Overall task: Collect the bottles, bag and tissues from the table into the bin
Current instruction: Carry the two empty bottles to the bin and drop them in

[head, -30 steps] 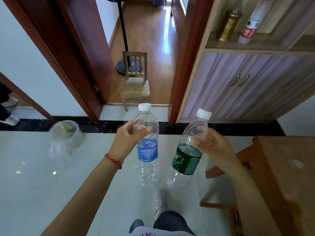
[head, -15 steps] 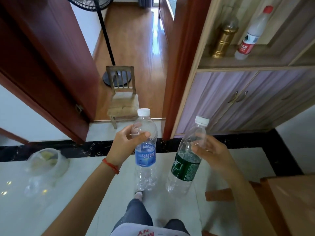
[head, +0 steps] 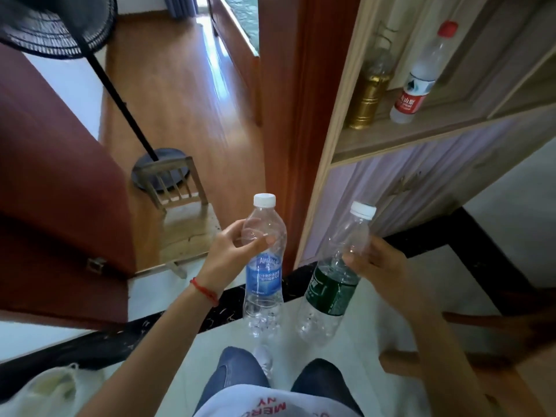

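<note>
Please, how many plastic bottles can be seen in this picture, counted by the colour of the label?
Blue label: 1, the bottle in the left hand
Green label: 1, the bottle in the right hand
Red label: 1, on the shelf
Gold bottle, no clear label: 1, on the shelf
Total: 4

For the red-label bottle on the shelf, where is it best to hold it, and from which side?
Grip the red-label bottle around its clear body above the label, coming from the open shelf front. It leans, cap up and back, and the gold bottle stands close on its left.
</note>
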